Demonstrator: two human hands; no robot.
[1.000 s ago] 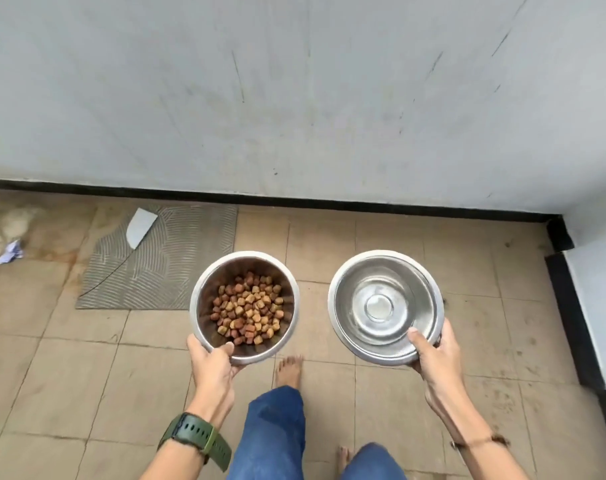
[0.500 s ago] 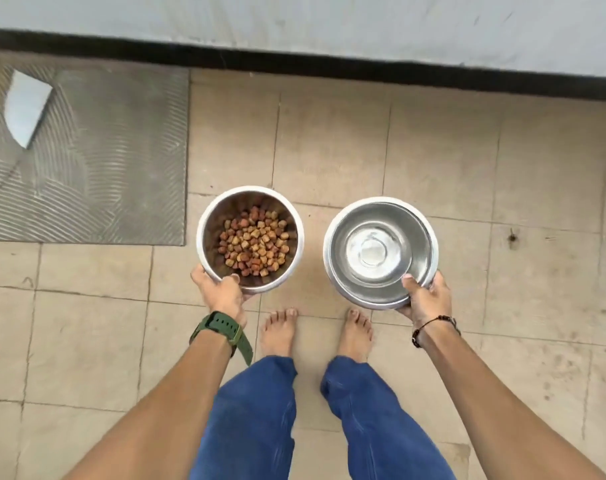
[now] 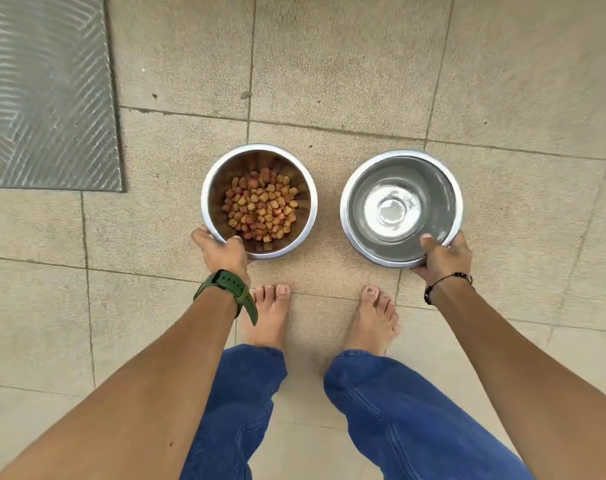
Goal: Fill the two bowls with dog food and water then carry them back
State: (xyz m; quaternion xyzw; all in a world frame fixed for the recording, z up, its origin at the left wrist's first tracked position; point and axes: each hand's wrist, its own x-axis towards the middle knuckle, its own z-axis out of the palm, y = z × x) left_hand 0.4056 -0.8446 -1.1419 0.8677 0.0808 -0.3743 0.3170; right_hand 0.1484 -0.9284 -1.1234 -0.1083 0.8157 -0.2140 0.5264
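Two steel bowls sit low over the tiled floor, side by side in front of my bare feet. The left bowl [image 3: 211, 188] holds brown and orange dog food [image 3: 261, 206]. My left hand [image 3: 222, 251], with a green watch on the wrist, grips its near rim. The right bowl [image 3: 360, 244] holds clear water [image 3: 395, 206]. My right hand [image 3: 443, 258], a dark bead bracelet on its wrist, grips that bowl's near rim with the thumb inside. I cannot tell whether the bowls touch the floor.
A grey ribbed mat [image 3: 48, 95] lies on the beige floor tiles [image 3: 346, 71] at the upper left, apart from the bowls. My feet [image 3: 270, 313] and blue-jeaned legs [image 3: 398, 410] stand just behind the bowls.
I have bent down and both bowls have come lower toward the floor. The wall and its black skirting have left the view. Both hands keep their grip.
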